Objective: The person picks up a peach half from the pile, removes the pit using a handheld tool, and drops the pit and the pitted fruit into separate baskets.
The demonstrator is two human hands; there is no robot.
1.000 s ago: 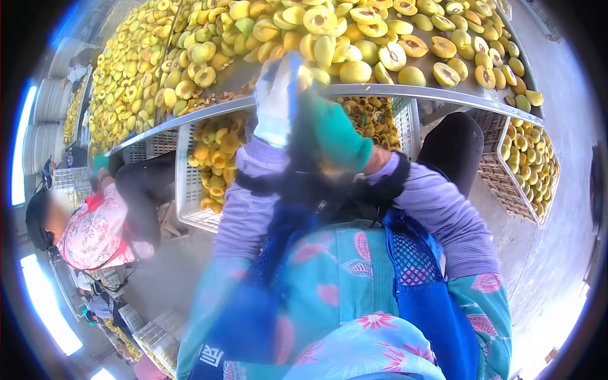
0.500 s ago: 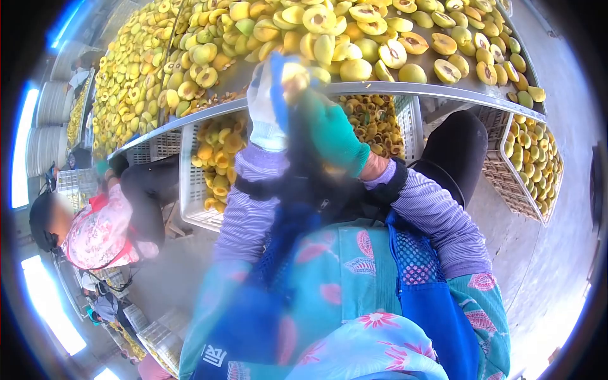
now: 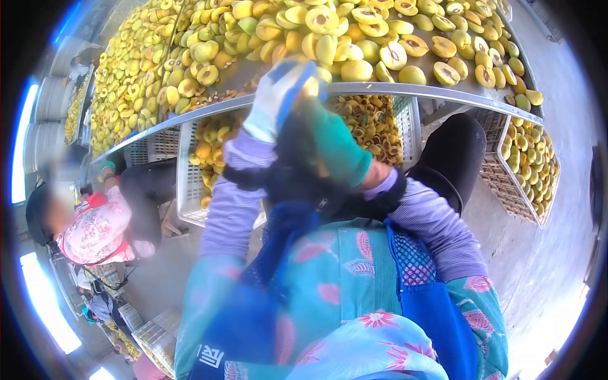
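Note:
My left hand (image 3: 282, 95), in a white and blue glove, is closed around a yellow apricot (image 3: 310, 87) at the table's near edge. Against the same fruit is my right hand (image 3: 339, 139) in a green glove, its fingers curled and blurred. Whatever sits inside the right hand's grip is too smeared to make out. Just beyond both hands, halved apricots (image 3: 322, 20) lie heaped on the metal-edged table (image 3: 443, 93), several showing brown hollows or stones.
Below the table edge, a white crate (image 3: 190, 171) holds apricot pieces. Another crate (image 3: 497, 161) of fruit stands at the right beside my dark-trousered knee (image 3: 453, 145). On the left sits a co-worker in a pink floral top (image 3: 95, 231). More crates (image 3: 155, 342) stand behind.
My left wrist and forearm have shifted a little left and the glove has tilted. The right hand stays close beside the fruit. The co-worker's arm has moved slightly.

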